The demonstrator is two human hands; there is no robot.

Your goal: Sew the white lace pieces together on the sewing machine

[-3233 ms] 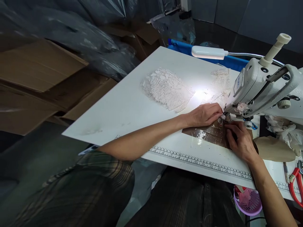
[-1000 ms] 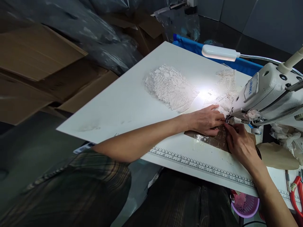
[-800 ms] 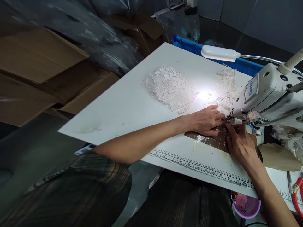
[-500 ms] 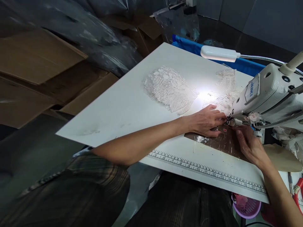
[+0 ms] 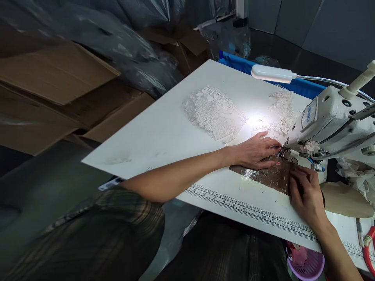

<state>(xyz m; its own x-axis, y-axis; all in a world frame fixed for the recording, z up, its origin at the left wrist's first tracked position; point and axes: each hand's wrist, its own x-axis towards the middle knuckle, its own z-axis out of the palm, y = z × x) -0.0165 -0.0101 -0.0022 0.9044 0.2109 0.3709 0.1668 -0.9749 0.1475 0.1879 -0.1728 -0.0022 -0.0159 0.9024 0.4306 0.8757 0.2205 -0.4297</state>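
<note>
My left hand (image 5: pixel 259 151) lies flat with its fingers apart, fingertips beside the presser foot (image 5: pixel 283 152) of a white sewing machine (image 5: pixel 325 117). White lace fabric (image 5: pixel 278 125) lies just beyond those fingers under the lamp's glare. Below them is a shiny brown plate (image 5: pixel 263 177) with a small red mark. My right hand (image 5: pixel 307 191) rests at the plate's right side, its fingers bent and slightly apart, with nothing visible in them. Left of the glare sits a heap of white lace pieces (image 5: pixel 215 113).
A white lamp (image 5: pixel 274 74) on a bendable neck hangs over the white table (image 5: pixel 164 136). A ruler strip (image 5: pixel 249 210) runs along the front edge. Red-handled scissors (image 5: pixel 368 248), a purple basket (image 5: pixel 307 265) and cardboard boxes (image 5: pixel 58 74) are around it.
My right hand has drawn back from the presser foot toward me, to the brown plate's right side. My left hand stays in place. The view has shifted slightly.
</note>
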